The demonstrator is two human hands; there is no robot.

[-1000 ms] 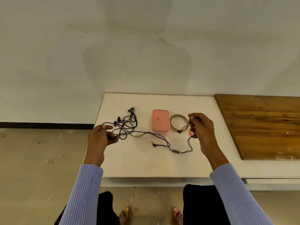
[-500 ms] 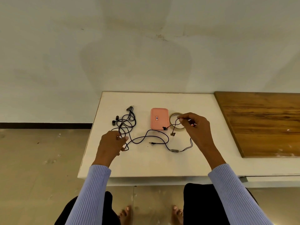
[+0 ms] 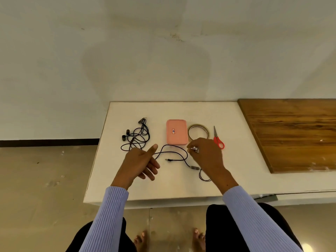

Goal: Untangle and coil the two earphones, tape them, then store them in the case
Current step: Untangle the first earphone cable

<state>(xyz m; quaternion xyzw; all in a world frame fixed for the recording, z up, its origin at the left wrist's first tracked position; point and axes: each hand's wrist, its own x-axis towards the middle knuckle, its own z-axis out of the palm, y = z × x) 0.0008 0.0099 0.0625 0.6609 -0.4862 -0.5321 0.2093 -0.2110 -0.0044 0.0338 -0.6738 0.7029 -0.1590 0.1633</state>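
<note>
One black earphone [image 3: 138, 138] lies in a loose tangle on the white table [image 3: 163, 186], left of the closed pink case [image 3: 176, 131]. A second black earphone cable [image 3: 174, 157] loops across the table's middle, its plug lying free. My right hand [image 3: 207, 157] pinches the earbud end of that cable in front of the case. My left hand [image 3: 141, 162] hovers over the cable's left part, fingers spread and thumb up, holding nothing. A tape roll [image 3: 198, 132] lies flat right of the case.
Red-handled scissors [image 3: 218, 140] lie right of the tape roll. A wooden board [image 3: 294, 133] covers the surface to the right. The table's left edge drops to the floor, and my knees and bare feet show below the front edge.
My left hand let go of the cable and opened, moving right toward the middle. My right hand came down and nearer with the earbud end, uncovering the tape roll and scissors.
</note>
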